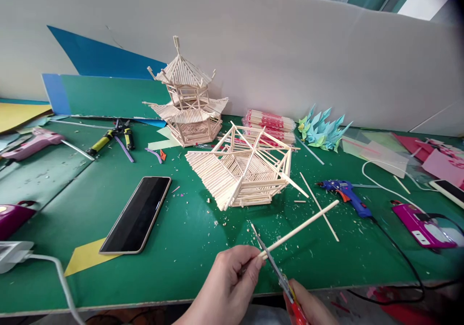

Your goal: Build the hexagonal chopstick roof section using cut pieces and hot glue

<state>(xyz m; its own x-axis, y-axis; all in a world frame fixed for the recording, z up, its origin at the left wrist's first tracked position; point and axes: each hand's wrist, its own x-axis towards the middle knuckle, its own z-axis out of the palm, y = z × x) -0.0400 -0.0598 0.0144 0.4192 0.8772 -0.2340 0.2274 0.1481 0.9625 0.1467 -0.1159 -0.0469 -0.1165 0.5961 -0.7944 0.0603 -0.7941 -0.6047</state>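
My left hand (228, 284) pinches the near end of a long wooden stick (304, 224) that slants up to the right over the green table (181, 247). My right hand (308, 308) grips red-handled scissors (275, 267), whose blades cross the stick right beside my left fingertips. Just beyond lies a partly built hexagonal roof of sticks (244, 170). Farther back stands a two-tier stick pagoda (188, 102).
A phone (137, 214) lies face up at left. Blue glue gun (344, 194) and magenta device (422, 226) with cables sit at right. Packs of chopsticks (270, 124), paper cranes (321, 129), pliers (112, 136), pink glue gun (34, 143) and loose sticks are scattered about.
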